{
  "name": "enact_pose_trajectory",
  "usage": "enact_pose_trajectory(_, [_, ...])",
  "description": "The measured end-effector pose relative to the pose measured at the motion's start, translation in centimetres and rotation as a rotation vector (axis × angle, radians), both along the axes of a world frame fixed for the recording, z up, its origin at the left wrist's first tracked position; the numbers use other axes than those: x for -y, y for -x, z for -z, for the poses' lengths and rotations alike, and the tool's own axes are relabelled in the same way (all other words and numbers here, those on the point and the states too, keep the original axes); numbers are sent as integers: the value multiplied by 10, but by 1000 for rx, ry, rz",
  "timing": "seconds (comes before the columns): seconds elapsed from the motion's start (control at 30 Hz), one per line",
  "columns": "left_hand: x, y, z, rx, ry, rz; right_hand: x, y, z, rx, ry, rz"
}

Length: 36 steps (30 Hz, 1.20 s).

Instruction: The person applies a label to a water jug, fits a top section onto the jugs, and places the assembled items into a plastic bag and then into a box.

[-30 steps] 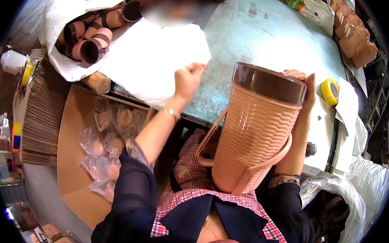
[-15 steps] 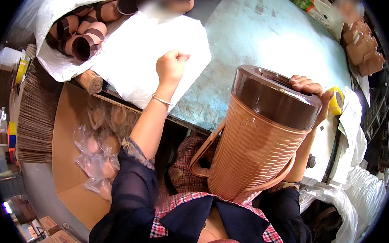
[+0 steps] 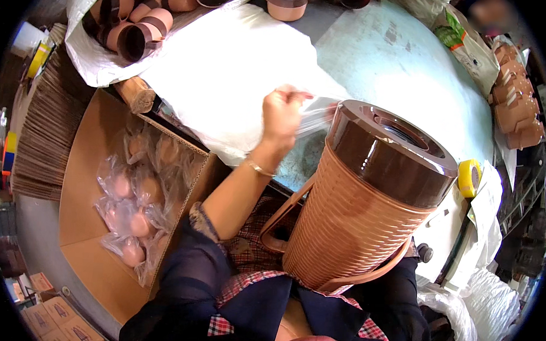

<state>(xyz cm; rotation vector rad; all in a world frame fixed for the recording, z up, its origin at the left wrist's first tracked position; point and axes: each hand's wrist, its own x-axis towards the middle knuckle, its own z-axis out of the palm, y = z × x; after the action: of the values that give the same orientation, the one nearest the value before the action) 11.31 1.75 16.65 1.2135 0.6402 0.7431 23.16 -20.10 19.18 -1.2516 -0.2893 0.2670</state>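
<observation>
Terracotta-coloured ribbed plastic forms the tall jug with a dark brown lid (image 3: 369, 205), which is held upright over the lap, close to the body; the right hand is hidden behind it, so its grip cannot be told. Just beyond, a thin clear plastic bag (image 3: 315, 114) is pinched in the left hand (image 3: 283, 113) beside the lid, above the pale worktable (image 3: 411, 73). Bagged items lie in the brown cardboard box (image 3: 90, 181) at the left.

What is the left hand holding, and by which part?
The left hand pinches a clear plastic bag by its edge, next to the jug. The right hand is hidden.
</observation>
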Motion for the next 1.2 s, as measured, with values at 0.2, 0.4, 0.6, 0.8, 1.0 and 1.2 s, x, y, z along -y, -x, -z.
enact_pose_trajectory(0.2, [-19,33,-37,386,709,327,-16,-23,-13,-246,-213,7])
enact_pose_trajectory(0.4, [25,86,-67,490,-271,499,68,22,-38,785,-147,-117])
enact_pose_trajectory(0.6, [56,141,-32,-241,-65,406,132,113,-10,774,570,-288])
enact_pose_trajectory(0.8, [39,142,-5,-399,-182,681,84,80,-59,458,503,94])
enact_pose_trajectory(1.0, [62,141,-5,-3,-166,535,41,80,-21,624,73,843])
enact_pose_trajectory(1.2, [63,150,-2,64,63,392,91,175,32,614,170,456])
